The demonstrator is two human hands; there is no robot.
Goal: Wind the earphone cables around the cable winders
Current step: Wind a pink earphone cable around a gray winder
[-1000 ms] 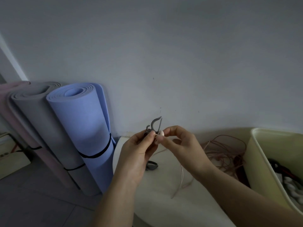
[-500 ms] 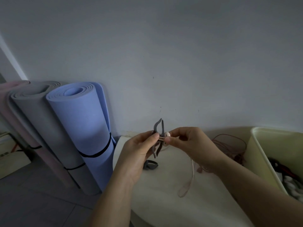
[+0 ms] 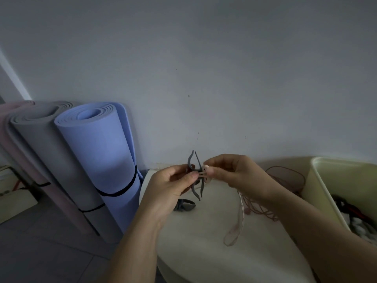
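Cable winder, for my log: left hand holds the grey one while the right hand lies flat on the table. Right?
Partly. In the head view the left hand holds the grey cable winder, but the right hand is raised, pinching the earphone cable at it.

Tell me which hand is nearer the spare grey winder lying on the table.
Left. The left hand, holding the other winder, is just above the spare winder; the right hand, pinching the earphone cable, is farther right.
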